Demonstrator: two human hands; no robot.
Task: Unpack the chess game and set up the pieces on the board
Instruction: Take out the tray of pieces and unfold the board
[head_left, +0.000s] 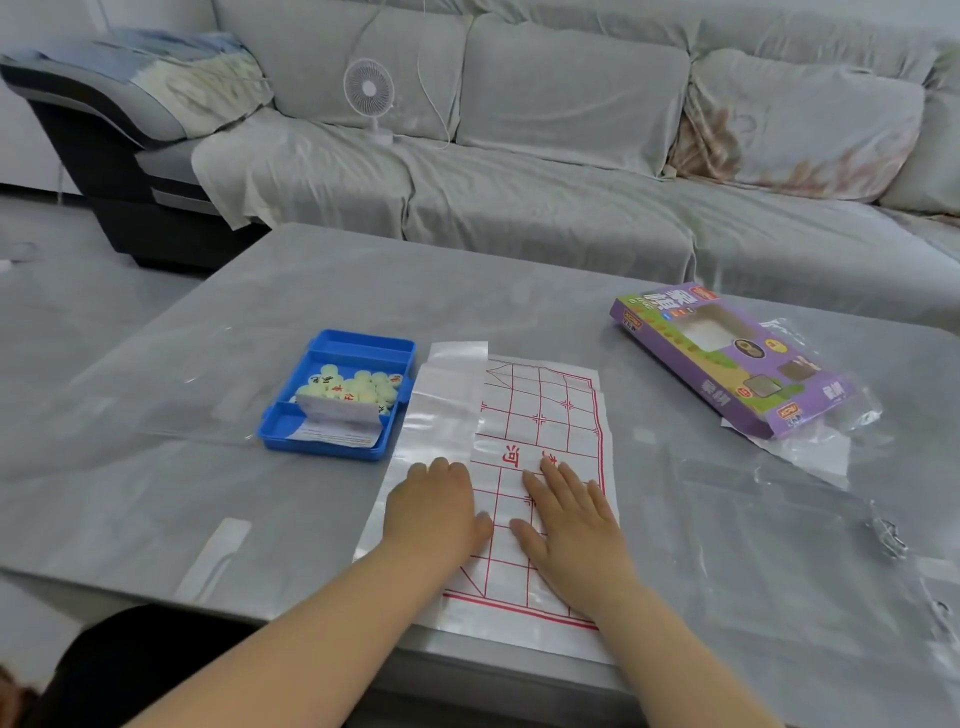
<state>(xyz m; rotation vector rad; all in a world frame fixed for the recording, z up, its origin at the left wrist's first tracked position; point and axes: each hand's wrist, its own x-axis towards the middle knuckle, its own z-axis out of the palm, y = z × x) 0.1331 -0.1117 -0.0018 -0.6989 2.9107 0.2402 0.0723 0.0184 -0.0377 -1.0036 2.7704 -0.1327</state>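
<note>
A white paper board with a red grid lies on the grey table, its left part still folded over. My left hand rests flat on the folded left flap. My right hand presses flat on the printed grid beside it, fingers straight. A blue plastic tray stands to the left of the board and holds several pale round pieces with red and black characters. A folded white leaflet leans in the tray's near part.
The purple game box lies at the right on crumpled clear wrap. A clear plastic strip lies near the table's front left edge. Behind the table a grey sofa holds a small white fan.
</note>
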